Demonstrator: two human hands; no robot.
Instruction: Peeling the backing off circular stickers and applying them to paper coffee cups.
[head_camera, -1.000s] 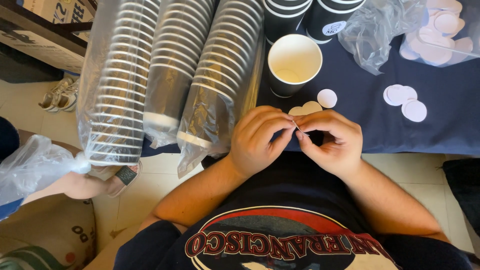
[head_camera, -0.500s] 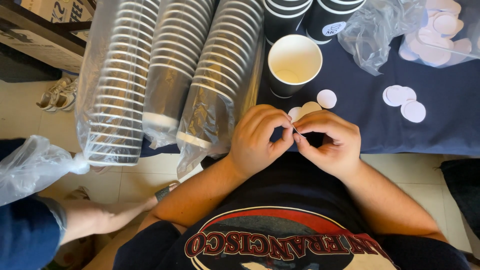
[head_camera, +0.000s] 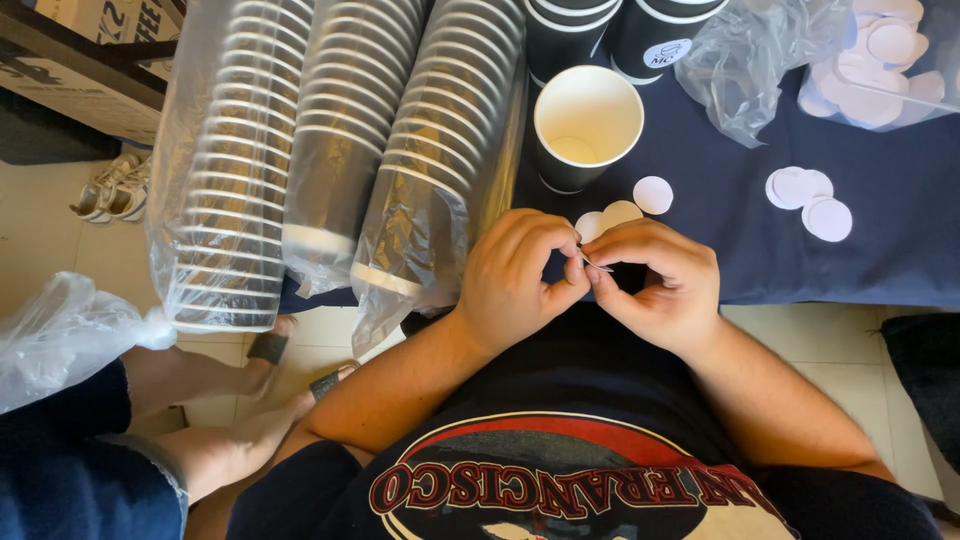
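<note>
Fingers of both hands pinch a thin white sticker disc edge-on, probably peeling it. Left hand and right hand meet at the table edge. Loose discs at 12 o'clock, open black cup beyond. Bagged cup stacks at 10 o'clock.

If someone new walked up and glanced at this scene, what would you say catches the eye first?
Probably the three long sleeves of stacked cups in clear plastic, lying across the upper left and overhanging the dark blue table. Next come the left hand and right hand, meeting at the middle and pinching a thin white round sticker between their fingertips. Just above them stands an open paper cup, with loose white discs lying to its right.
</note>
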